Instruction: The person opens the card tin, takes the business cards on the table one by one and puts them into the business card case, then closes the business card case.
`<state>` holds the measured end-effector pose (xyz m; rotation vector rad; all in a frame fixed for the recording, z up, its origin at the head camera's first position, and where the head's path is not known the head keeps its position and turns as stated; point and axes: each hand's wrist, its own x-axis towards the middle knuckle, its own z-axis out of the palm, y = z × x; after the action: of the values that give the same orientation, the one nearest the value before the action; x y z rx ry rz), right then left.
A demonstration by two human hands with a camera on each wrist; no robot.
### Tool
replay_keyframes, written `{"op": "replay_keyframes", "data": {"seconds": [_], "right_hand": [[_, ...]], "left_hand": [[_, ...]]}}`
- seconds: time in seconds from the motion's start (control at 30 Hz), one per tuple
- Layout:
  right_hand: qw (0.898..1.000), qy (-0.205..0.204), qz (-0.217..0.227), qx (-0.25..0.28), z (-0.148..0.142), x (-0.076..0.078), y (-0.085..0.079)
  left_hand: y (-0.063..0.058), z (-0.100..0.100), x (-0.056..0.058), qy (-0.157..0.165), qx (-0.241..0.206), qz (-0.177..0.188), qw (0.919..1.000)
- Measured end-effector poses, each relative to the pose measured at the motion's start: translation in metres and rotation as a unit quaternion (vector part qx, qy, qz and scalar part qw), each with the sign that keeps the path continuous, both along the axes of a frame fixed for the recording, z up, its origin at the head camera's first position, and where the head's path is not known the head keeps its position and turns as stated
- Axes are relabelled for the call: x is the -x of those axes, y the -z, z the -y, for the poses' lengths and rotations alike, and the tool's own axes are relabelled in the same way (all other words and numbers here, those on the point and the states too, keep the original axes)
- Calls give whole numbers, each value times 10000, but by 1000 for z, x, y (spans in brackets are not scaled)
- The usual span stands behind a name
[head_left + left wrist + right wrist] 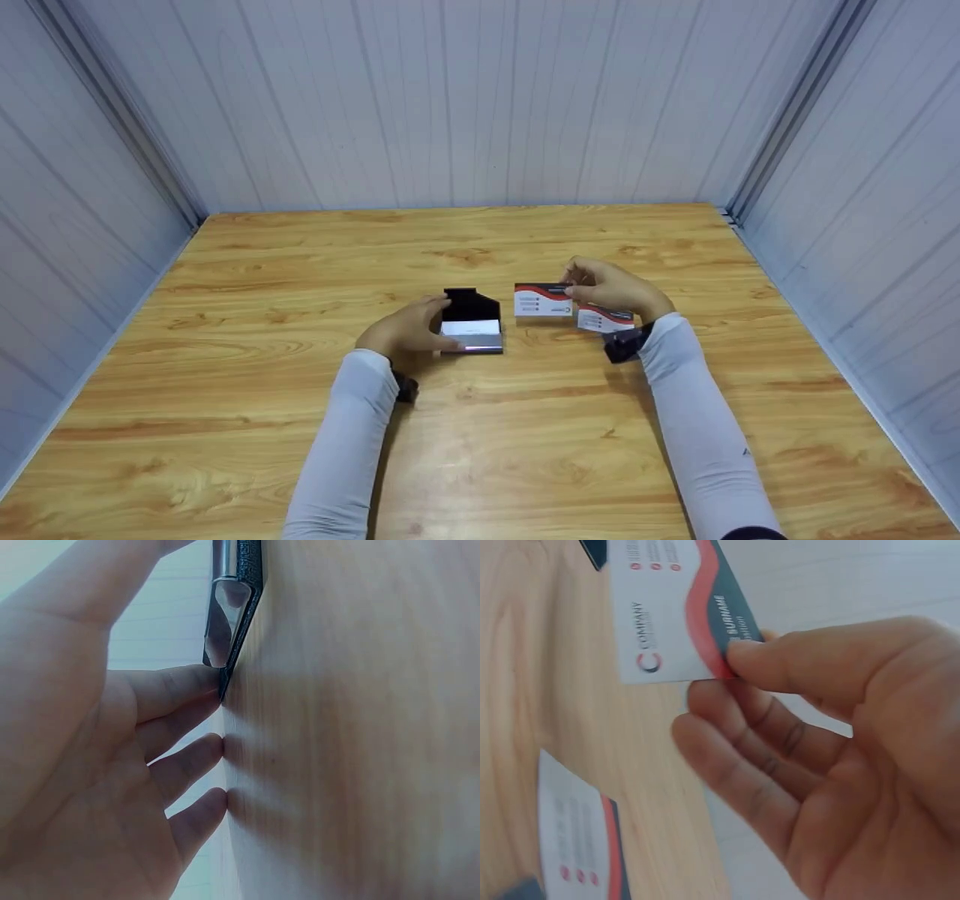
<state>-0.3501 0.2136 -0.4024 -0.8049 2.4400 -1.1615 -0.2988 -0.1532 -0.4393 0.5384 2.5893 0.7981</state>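
A dark business card case lies on the table with its black lid raised and white cards inside. My left hand holds the case at its left side, thumb on the front and index finger by the lid. In the left wrist view, the other fingertips rest on the table beside the case. Just right of it, my right hand pinches a white, red and black business card by its corner, above the table. The right wrist view shows the card between thumb and fingers.
More business cards lie on the wooden table beneath my right wrist, partly hidden by it. Pale panelled walls rise at the back and both sides.
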Motion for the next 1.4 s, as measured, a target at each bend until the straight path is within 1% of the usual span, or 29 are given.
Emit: {"op": "replay_keyframes", "data": {"seconds": [0.17,0.3,0.43,0.53,0.7,0.9,1.03,1.23,1.3,1.4], "right_hand": [[9998,21,-22,191,17,-1,6],[9987,8,-102,497,34,-4,11],[9957,-14,-394,843,50,-7,16],[9933,30,-725,902,61,-9,22],[9898,96,-1148,840,74,-11,28],[9873,-12,-1292,923,84,-14,32],[9865,32,-1419,823,88,-17,34],[9884,127,-1399,577,93,-18,38],[9891,113,-1386,476,94,-18,39],[9902,4,-1358,320,95,-18,39]], "left_hand": [[0,-1,0,8,-10,-7,10000],[0,-1,1,4,-13,-6,10000],[0,-1,1,-34,-21,-25,10000],[0,-1,1,-76,-7,11,10000],[1,-2,3,-128,74,-11,9999],[2,-2,5,-133,28,-21,9999],[2,-2,5,-93,-29,-60,9999],[4,-3,7,-99,-264,-73,9996],[4,-2,7,-82,-265,-86,9996],[4,-2,7,-67,-152,-100,9998]]}}
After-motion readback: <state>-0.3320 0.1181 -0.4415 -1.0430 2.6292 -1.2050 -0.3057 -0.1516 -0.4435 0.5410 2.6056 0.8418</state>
